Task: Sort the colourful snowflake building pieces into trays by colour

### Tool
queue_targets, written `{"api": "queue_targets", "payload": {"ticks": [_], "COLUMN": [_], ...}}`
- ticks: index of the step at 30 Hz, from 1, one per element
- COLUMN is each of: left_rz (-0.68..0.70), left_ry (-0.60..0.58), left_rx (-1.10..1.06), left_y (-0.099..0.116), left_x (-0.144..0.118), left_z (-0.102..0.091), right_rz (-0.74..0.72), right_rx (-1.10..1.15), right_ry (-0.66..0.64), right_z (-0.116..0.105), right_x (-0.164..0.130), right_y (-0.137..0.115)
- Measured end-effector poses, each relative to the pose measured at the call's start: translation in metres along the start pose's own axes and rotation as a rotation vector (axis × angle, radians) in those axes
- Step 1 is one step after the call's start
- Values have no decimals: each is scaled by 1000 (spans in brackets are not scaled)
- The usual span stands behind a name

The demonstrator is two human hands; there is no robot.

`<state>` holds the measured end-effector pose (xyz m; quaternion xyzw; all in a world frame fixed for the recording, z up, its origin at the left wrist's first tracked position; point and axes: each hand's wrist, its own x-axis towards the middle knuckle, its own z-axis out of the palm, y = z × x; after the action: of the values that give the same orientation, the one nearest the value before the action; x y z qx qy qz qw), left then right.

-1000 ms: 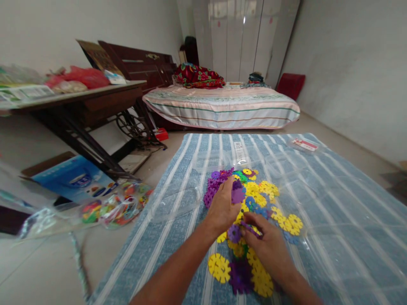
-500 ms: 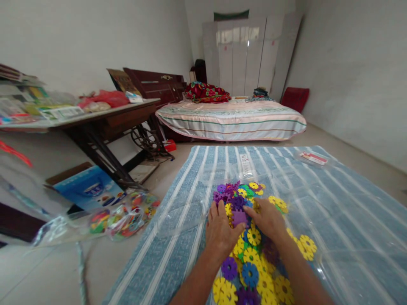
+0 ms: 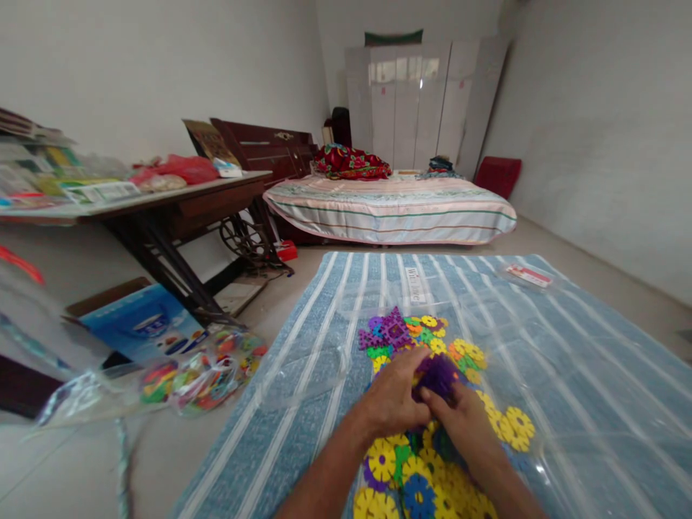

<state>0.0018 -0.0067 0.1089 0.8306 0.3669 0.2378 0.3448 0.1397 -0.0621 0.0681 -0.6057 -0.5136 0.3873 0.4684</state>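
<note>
left hand and right hand meet over the pile of snowflake discs; fingers of both curl shut around a purple cluster, held between the fingertips just above the pile. more purple discs lie just beyond the fingers on the striped mat. bagged toys well off left of the left fingers.

- Hands: two, left hand and right hand.
- Purple disc cluster: one, held.
- Loose toy discs: many, uncounted.
- Toy bag, 9 o'clock: one.
- Bed, 12 o'clock: one.
</note>
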Motion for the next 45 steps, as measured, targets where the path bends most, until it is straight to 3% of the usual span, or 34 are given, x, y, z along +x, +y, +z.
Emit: {"api": "queue_targets", "payload": {"ticks": [2, 4, 7, 10, 15, 20, 29, 38, 42, 45], "left_rz": [12, -30, -203, -410, -603, -623, -470, -264, -188, -167], "left_ry": [-79, -82, 96, 245, 273, 245, 222, 76, -9, -56], "left_rx": [-58, -110, -1, 289, 436, 458, 182, 38, 29, 65], "left_y": [3, 1, -8, -22, -37, -42, -56, -41, -28, -24], "left_x": [2, 8, 25, 45, 65, 61, 56, 69, 77, 85], "left_z": [-13, -24, -31, -25, -5, 3, -11, -21, -21, -21], "right_rz": [-30, -93, -162, -125, 16, 25, -85, -159, -260, -355], "right_rx": [7, -39, -210, -470, -700, -732, -636, -471, -339, -365], "right_ry": [-27, -13, 118, 220, 163, 78, -84, -65, -37, -3], "right_z": [-7, -14, -21, -20, -9, 7, 15, 17, 15, 8], "right_x": [-10, -15, -5, 30, 107, 137, 99, 44, 14, -11], "right_y": [-4, -7, -8, -7, -3, 5, 8, -10, -21, -17]}}
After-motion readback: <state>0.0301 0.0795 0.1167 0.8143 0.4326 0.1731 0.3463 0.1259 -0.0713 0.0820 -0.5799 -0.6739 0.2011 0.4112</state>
